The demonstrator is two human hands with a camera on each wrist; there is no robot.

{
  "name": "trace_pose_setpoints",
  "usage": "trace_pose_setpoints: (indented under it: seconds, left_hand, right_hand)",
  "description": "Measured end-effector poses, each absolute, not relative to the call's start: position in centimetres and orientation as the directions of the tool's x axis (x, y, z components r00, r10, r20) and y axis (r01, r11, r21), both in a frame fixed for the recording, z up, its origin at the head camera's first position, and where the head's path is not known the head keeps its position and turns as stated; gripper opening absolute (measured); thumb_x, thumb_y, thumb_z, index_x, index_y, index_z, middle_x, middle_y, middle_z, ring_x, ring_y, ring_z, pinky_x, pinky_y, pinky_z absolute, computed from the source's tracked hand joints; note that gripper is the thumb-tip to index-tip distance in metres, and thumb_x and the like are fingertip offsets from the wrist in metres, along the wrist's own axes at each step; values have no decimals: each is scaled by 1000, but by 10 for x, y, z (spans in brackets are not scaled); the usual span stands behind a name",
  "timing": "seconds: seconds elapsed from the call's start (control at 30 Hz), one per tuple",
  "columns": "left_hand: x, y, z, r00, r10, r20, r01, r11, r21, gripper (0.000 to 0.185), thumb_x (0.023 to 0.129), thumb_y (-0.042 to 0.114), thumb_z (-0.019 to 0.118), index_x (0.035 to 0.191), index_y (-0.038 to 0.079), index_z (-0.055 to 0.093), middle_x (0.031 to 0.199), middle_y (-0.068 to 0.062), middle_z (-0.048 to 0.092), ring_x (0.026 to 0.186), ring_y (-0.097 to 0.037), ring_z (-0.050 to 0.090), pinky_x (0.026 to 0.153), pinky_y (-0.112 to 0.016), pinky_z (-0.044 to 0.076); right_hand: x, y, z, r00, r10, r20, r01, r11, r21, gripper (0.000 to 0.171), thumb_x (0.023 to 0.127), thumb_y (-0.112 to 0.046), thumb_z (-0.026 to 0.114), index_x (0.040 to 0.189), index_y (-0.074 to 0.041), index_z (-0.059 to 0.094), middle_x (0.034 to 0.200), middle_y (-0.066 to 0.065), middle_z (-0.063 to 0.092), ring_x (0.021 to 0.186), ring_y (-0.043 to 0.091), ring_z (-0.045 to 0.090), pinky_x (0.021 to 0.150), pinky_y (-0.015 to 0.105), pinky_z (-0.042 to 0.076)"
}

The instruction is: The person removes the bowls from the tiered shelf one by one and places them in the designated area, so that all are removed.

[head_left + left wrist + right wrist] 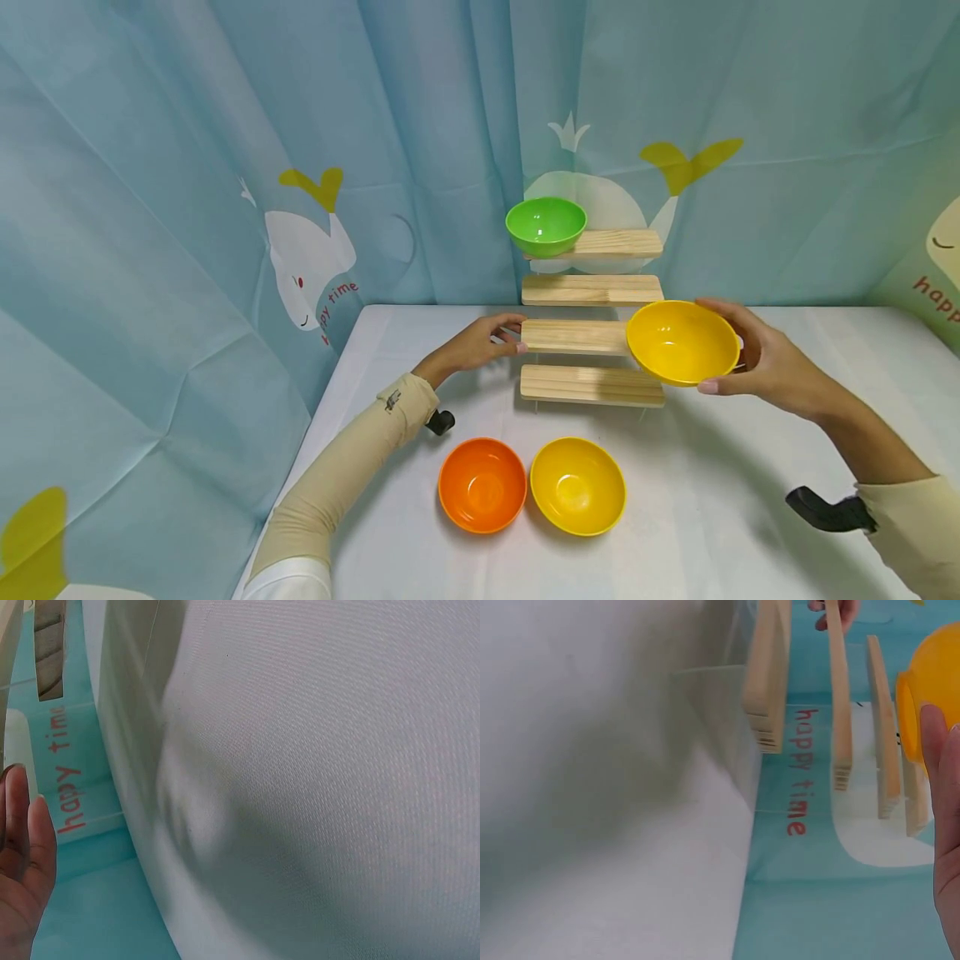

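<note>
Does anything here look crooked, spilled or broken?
Only the green bowl: it hangs over the left end of the top wooden shelf, partly unsupported. Nothing looks spilled or damaged.

Your left hand [480, 342] reached forward with its beige-sleeved forearm stretched out, fingers [508, 327] loosely extended and thumb apart, gripping nothing. Your right hand [757, 358] was raised at your right, fingers curled behind and thumb in front in a pinch, its sleeved forearm angled back toward you.
</note>
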State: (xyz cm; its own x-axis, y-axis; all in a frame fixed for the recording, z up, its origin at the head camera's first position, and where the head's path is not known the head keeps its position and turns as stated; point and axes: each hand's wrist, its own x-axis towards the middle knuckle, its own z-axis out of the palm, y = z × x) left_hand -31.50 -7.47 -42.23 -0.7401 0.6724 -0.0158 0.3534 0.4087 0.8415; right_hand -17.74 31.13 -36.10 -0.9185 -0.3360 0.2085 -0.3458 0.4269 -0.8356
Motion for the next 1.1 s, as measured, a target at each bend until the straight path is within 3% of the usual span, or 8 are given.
trace_pose_setpoints:
  seconds: [0.27,0.87,1.1]
  left_hand:
    - [-316,-74,-423,-738,675,-9,364,409,837,62,91,31,65,143,10,41,132,-7,52,110,-18,55,83,-30,49]
    - [-316,-75,-424,-737,676,3,374,404,835,58,91,32,65,141,13,44,130,-6,53,109,-17,55,85,-29,49]
    - [-317,-75,-424,-738,675,3,372,403,836,58,91,32,65,142,14,44,131,-5,53,109,-16,55,85,-29,49]
  right_hand:
    - [-162,312,-373,-926,-328,186,-328,458,-826,96,70,7,78,148,-14,26,133,-2,39,98,8,54,69,27,57]
    - [-134,313,-394,-913,-374,160,-323,426,-846,97,70,9,77,148,-14,26,135,0,38,99,8,54,68,30,56]
    - [-125,315,-403,-918,-385,96,-278,451,-848,96,71,4,78,149,-17,25,134,-2,38,98,11,56,68,32,56]
